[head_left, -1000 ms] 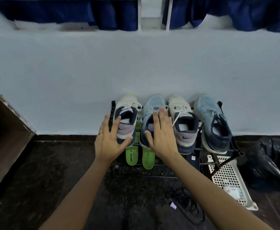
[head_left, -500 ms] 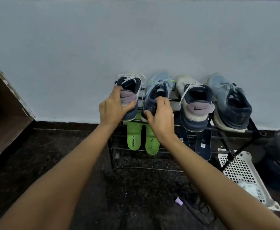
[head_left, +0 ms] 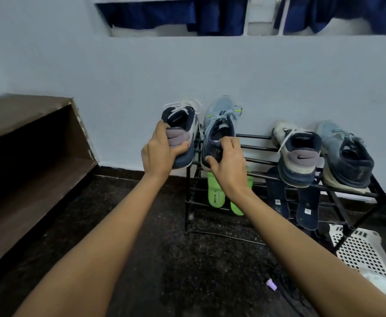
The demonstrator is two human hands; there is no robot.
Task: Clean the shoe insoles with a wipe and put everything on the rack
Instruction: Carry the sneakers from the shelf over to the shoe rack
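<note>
My left hand [head_left: 158, 152] grips the heel of a white and navy shoe [head_left: 182, 124], held up just left of the black rack [head_left: 256, 147]. My right hand [head_left: 229, 163] grips the heel of a light blue shoe [head_left: 219, 120], lifted over the rack's left end. The other white shoe [head_left: 299, 156] and the other blue shoe [head_left: 345, 156] sit on the top tier at the right. Two green insoles [head_left: 216, 195] lean on the lower tier behind my right wrist. Two dark navy insoles [head_left: 306, 207] lean beside them to the right.
A brown wooden shelf unit [head_left: 27, 161] stands at the left. A white perforated basket [head_left: 365, 255] lies on the dark floor at the right, under the rack's end. A small purple object [head_left: 271, 284] and a black cable lie on the floor. The pale wall is close behind the rack.
Both hands went from resting on the two left shoes to gripping their heels and lifting them up and left off the rack. The view has swung left.
</note>
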